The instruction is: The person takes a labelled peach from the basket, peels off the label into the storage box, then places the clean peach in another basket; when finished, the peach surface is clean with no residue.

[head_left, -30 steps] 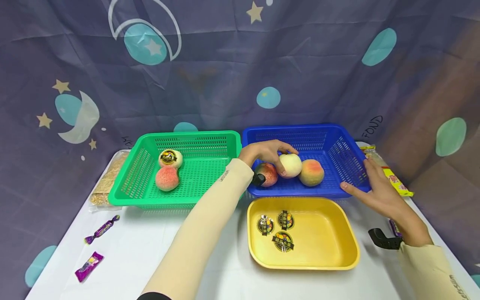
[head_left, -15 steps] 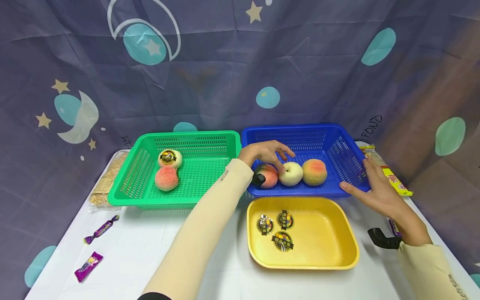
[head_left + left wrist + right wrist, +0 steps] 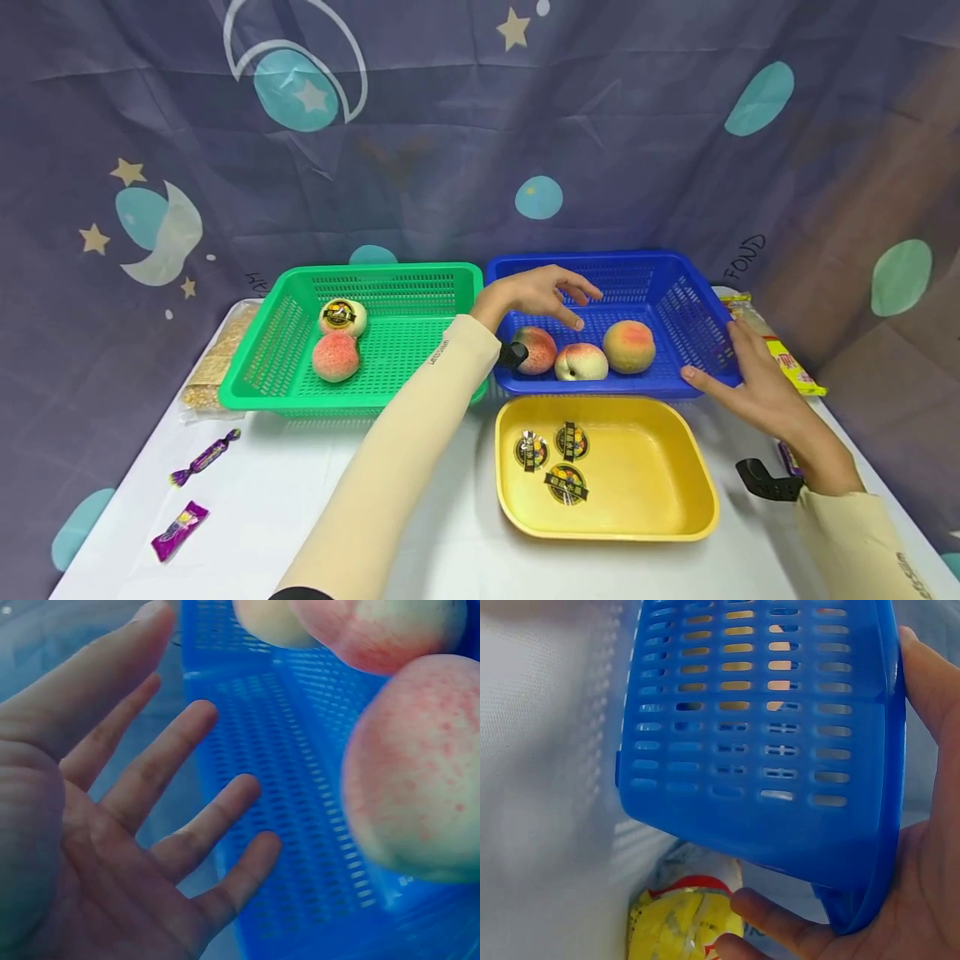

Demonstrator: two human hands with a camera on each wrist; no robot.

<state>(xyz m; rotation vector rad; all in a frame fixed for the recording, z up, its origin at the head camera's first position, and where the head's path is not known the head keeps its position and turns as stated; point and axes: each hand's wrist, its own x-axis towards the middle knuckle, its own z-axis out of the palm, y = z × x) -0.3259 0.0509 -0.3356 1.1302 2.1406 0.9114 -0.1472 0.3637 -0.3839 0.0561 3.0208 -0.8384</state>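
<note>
A: The left hand [image 3: 534, 293] hovers over the blue basket [image 3: 678, 287] with fingers spread and loose, holding nothing. The right hand [image 3: 750, 379] cups the basket's near right corner, palm and thumb against the rim.

B: And the fruit?

A: Three peaches lie in a row on the basket floor: a red one [image 3: 534, 350] just under the left wrist, a pale one [image 3: 581, 362] in the middle touching it, and an orange-pink one [image 3: 628, 346] just to the right.

B: What might go wrong?

A: I'd judge the round fruit could roll if the right hand tips or nudges the basket. The left wrist is also close above the red peach, so a careless reach could knock it into the pale one.

B: Anything near by?

A: The yellow tray [image 3: 675, 467] with three stickers [image 3: 555, 458] sits just in front on the desk [image 3: 285, 492], and the green basket [image 3: 277, 350] with two more peaches [image 3: 336, 342] stands to the left.
</note>
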